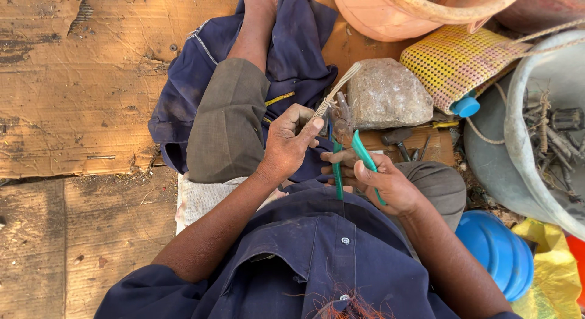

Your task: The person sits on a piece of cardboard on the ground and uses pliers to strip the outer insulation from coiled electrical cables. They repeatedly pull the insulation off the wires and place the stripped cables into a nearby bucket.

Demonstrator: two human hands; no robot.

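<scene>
A: What does the right hand (390, 185) hold?

B: It is closed around the green handles of a pair of pliers (348, 149). The fingers wrap the handles and squeeze them close together.

A: And the left hand (286, 142)?

B: Its thumb and fingers pinch a pale twisted cord (336, 87), just beside the nose of the pliers. The cord runs up and away from the pinch, past a grey stone (387, 93).

A: Which step does it look like?

B: It looks like the pliers are biting the end of the cord while the left hand keeps it steady. The metal tips sit right at the pinch, touching the cord or very near it; it is hard to tell which.

A: What would the next move need?

B: Likely a firm squeeze and a steady pull, with the left hand holding tight so the cord does not slip.

A: What else is close by?

B: A hammer (397, 138) lies behind the hands on a wooden block (436, 145), and a blue lid (495, 249) sits by the right arm
</scene>
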